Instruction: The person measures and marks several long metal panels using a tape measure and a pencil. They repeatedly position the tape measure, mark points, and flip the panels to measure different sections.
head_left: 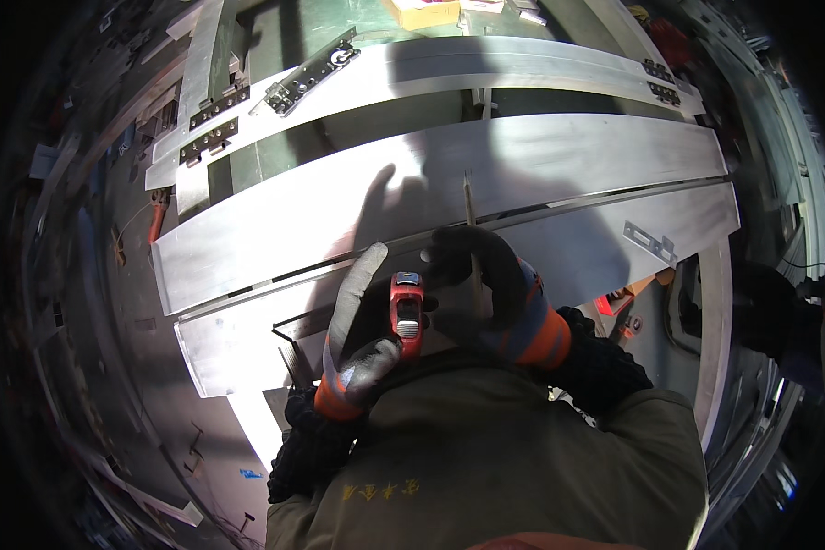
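My left hand (pixel 359 316), in a grey glove with an orange cuff, is around a red and black tape measure (pixel 407 316). Its index finger stretches forward, the thumb lies against the case, and dark fingertips show on the case's far side. My right hand (pixel 486 275), in a dark glove with an orange and blue cuff, holds a thin pencil-like stick (pixel 468 197) whose tip points away from me. Both hands are above the nearer of two long silvery metal panels (pixel 559 240). The farther panel (pixel 321 220) lies beside it across a narrow gap, with my shadow on it.
Beyond the panels runs a metal frame bar (pixel 541 60) with black hinge-like fittings (pixel 209 137) at its ends. A dark latch-like piece (pixel 312 73) rests across it. A slotted metal plate (pixel 649 243) lies at the right. A red-handled tool (pixel 159 213) is left of the panels.
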Available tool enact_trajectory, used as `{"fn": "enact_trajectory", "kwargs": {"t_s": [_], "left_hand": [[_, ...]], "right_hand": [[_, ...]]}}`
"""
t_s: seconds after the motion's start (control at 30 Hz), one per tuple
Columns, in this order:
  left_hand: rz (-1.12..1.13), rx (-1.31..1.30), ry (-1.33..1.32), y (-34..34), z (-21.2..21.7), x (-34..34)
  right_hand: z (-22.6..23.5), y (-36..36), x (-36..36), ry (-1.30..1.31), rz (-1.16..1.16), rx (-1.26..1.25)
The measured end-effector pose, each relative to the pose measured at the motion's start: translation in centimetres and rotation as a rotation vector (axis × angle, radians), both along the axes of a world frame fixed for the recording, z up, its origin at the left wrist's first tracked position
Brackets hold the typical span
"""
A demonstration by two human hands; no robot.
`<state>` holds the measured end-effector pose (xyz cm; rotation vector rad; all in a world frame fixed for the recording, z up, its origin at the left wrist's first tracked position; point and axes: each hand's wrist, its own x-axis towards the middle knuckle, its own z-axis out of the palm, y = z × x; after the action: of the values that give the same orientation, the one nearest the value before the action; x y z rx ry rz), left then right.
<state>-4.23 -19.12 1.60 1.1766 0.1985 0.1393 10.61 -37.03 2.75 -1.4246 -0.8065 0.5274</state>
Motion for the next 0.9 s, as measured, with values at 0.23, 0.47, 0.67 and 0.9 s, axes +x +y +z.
{"fn": "enact_trajectory", "kwargs": {"t_s": [0.23,0.47,0.67,0.9], "left_hand": [[-0.061,0.085,-0.035,1.3,1.9,2.1],[-0.063,0.017,0.001,1.1,3.8,3.4],[0.010,0.099,0.249,2.2,1.2,2.1],[-0.083,0.292,0.654,8.9,2.5,2.2]], "right_hand": [[1.1,0.8,2.6,-0.227,0.112,-0.072],[0.4,3.3,5.1,0.154,0.350,-0.076],[-1.5,8.1,6.9,-0.110,0.293,-0.186],[-2.7,17.4,12.4,-0.148,0.199,0.121]]}}
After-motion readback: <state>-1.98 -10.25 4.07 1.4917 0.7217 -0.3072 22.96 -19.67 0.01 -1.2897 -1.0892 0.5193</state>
